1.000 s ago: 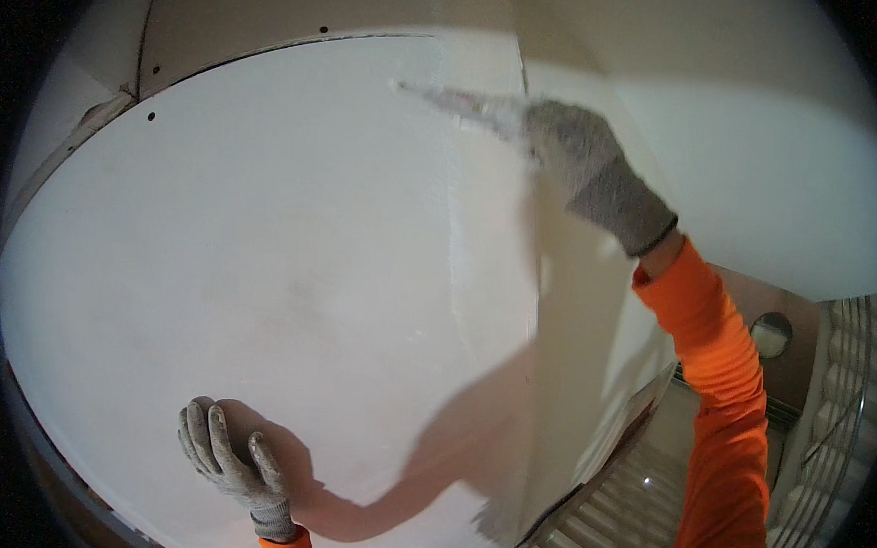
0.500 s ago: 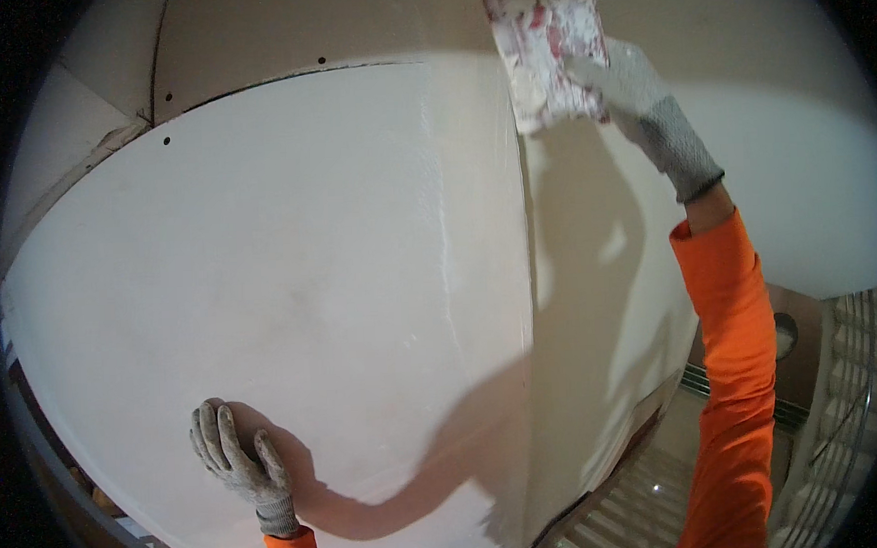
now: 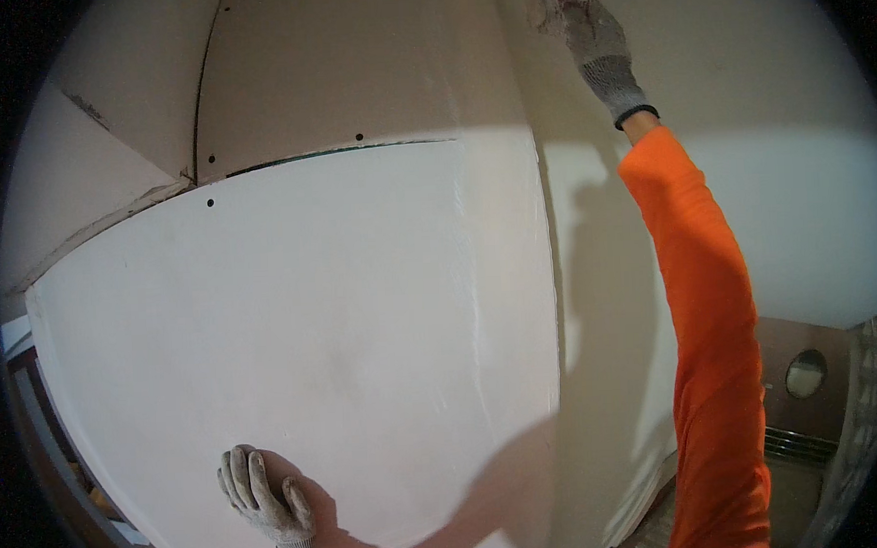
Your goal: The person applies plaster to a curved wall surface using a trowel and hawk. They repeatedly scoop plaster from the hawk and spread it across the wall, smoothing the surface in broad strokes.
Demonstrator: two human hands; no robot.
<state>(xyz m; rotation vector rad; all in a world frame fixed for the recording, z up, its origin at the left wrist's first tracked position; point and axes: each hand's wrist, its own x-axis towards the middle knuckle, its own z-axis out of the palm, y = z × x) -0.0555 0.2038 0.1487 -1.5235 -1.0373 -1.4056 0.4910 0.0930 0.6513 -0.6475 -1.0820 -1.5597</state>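
Note:
My left hand (image 3: 265, 495), in a grey, dirt-stained knit glove, rests on the lower part of the white wall board (image 3: 333, 307). Its fingers are stretched out and it holds nothing. My right hand (image 3: 600, 44), gloved in grey too, reaches high up near the outer corner edge (image 3: 550, 241) of the boarded wall. It grips a plaster-smeared, red-and-white sheet (image 3: 557, 4). The top of that sheet is cut off by the picture's upper edge, and the fingers are partly hidden. An orange sleeve (image 3: 705, 294) covers my right arm.
A brownish upper panel (image 3: 344, 65) meets the white board along a dark gap (image 3: 309, 156), with dark screw spots near it. A pale side wall (image 3: 803, 194) lies to the right. Lower right, a brown panel with an oval opening (image 3: 806, 373) stands beyond railings.
My right hand has moved up along the corner with the sheet, now mostly out of the picture. The view has tilted upward, so the wall sits lower. My left hand stays on the board.

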